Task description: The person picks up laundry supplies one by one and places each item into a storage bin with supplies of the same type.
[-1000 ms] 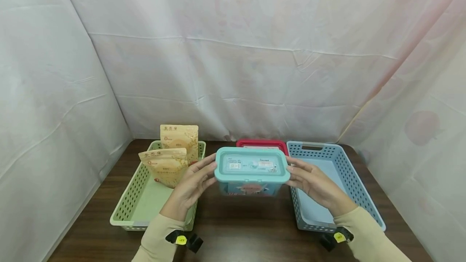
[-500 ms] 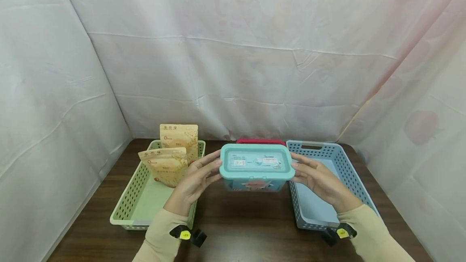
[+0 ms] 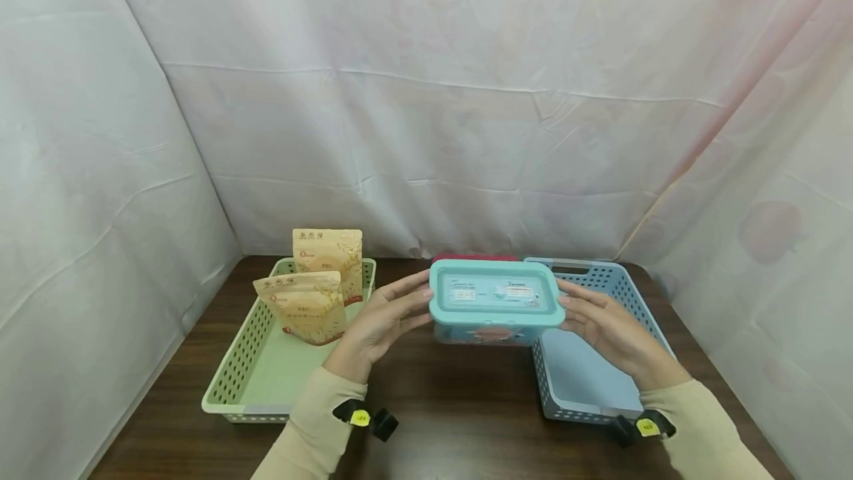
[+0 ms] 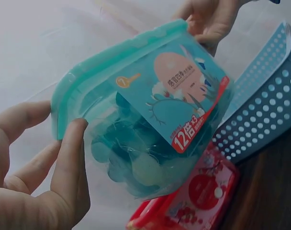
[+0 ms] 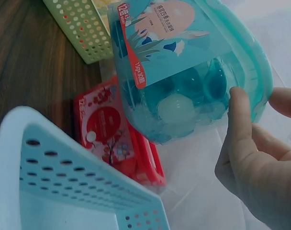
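Between both hands, a clear tub of laundry pods with a teal lid [image 3: 496, 293] is held up above the table. The left hand [image 3: 386, 321] grips its left end, thumb and fingers at the lid's rim. At the opposite end, the right hand [image 3: 609, 332] pinches the rim the same way. Teal pods [image 4: 131, 158] show through the tub's wall in the left wrist view. A second tub, red-lidded [image 5: 109, 127], stands behind and below, mostly hidden by the teal one in the head view. The tub's right end overlaps the blue basket [image 3: 553, 391] in the head view.
A green basket [image 3: 229, 369] on the left holds two tan pouches, a front one [image 3: 306, 306] and a back one [image 3: 333, 250], both upright. White cloth [image 3: 426, 132] hangs behind and at both sides of the dark wooden table [image 3: 453, 421].
Both hands have carried the teal-lidded tub to the right and slightly up, toward the blue basket. It covers more of the red tub now. The baskets and pouches have stayed put.
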The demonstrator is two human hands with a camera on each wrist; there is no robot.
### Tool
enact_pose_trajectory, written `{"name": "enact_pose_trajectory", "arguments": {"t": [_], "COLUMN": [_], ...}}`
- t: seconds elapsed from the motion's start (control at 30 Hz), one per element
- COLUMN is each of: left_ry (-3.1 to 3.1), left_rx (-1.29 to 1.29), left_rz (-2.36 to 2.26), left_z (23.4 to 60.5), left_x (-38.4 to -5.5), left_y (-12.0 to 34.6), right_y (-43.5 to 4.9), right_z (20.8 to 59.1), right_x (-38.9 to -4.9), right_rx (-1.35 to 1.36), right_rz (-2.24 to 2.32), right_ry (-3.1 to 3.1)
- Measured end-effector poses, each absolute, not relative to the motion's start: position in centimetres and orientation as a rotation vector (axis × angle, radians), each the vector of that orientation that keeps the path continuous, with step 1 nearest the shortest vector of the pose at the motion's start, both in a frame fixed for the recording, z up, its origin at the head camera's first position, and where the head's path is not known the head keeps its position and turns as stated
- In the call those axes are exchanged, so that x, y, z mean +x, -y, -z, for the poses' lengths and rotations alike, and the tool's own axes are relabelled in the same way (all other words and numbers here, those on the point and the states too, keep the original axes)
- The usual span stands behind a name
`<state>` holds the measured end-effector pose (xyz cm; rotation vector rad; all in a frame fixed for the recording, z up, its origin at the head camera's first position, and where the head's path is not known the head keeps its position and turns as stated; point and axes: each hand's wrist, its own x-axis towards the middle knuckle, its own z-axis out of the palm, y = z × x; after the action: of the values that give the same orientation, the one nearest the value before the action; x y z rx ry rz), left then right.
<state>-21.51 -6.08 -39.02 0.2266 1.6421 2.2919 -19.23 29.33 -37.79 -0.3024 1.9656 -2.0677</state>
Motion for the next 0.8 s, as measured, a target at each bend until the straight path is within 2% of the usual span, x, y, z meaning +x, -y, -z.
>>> {"name": "enact_pose_trajectory", "arguments": {"t": [0.5,0.8], "left_ry": [-1.529,-1.504], "left_rx": [0.276,0.275], "left_rz": [-2.273,-2.278], "left_z": [38.9,38.9], "left_x": [-23.2,-24.1], "left_y": [1.0,-1.9], "right_y": [-33.7,-36.7], "right_z": [37.6,38.5], "right_x": [-18.7,-18.8], "right_rx": [-0.197,-0.23], "right_rz": [2.129,2.129], "right_ry": [-2.035,-2.107]}}
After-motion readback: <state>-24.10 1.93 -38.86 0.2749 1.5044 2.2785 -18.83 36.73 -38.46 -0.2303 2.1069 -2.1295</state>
